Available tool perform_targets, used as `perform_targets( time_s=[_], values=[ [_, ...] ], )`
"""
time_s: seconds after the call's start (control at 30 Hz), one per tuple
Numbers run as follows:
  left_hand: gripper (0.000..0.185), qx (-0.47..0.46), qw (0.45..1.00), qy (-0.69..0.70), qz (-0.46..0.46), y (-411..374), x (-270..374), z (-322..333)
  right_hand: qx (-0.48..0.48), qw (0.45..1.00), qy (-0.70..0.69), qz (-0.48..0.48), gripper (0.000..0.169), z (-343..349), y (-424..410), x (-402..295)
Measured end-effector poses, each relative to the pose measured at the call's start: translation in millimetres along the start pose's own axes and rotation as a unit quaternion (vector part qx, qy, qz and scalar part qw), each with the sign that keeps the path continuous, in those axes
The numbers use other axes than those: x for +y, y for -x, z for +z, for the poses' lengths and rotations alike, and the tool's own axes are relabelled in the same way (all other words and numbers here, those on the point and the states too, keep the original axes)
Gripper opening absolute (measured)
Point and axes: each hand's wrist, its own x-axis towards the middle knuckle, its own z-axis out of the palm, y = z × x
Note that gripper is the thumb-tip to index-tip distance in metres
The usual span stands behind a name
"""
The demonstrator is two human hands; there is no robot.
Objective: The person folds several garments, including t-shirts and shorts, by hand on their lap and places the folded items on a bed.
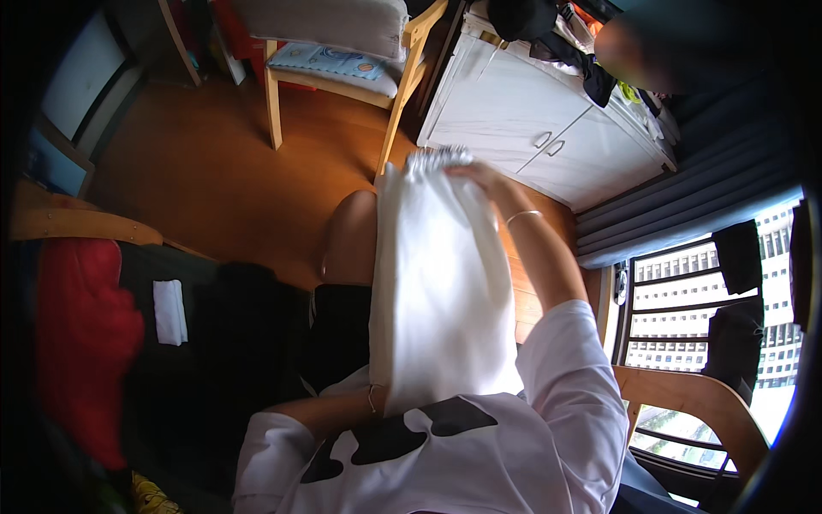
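A white cloth garment [449, 276] with a gathered, striped edge [439, 159] lies stretched over my lap, from my chest out past my knee. My right hand [478, 177] grips it at the gathered far end. The near end covers my left hand; only the left forearm [343, 408] with a thin bracelet shows beside the cloth, so its fingers are hidden. To the left, a small folded white cloth [170, 312] rests on a dark surface.
A red cloth [83, 334] hangs at the far left beside a wooden armrest [83, 225]. Ahead stand a cushioned wooden chair [331, 74] and a white cabinet [514, 115] heaped with clothes. A curtain [700, 173], a window and another curved armrest [700, 392] are at the right.
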Motion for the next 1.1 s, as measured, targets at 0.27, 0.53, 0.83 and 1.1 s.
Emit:
perform_targets(
  time_s=[0.27,0.53,0.83,1.1],
  values=[
    [0.036,-0.055,0.974,0.181,-0.123,87,-32,2,-0.084,0.959,-0.265,0.063,0.048,39,-35,68],
    [0.040,0.564,0.600,0.447,-0.349,105,-135,-142,-0.100,0.965,-0.226,0.090,0.052,20,-30,67],
    [0.066,0.378,0.402,0.745,-0.375,36,-240,-189,-0.123,0.951,-0.280,0.031,0.042,9,-35,61],
    [0.046,0.424,0.455,0.749,-0.229,55,-228,-257,-0.075,0.966,-0.227,-0.100,0.070,-9,21,-39]
  ],
)
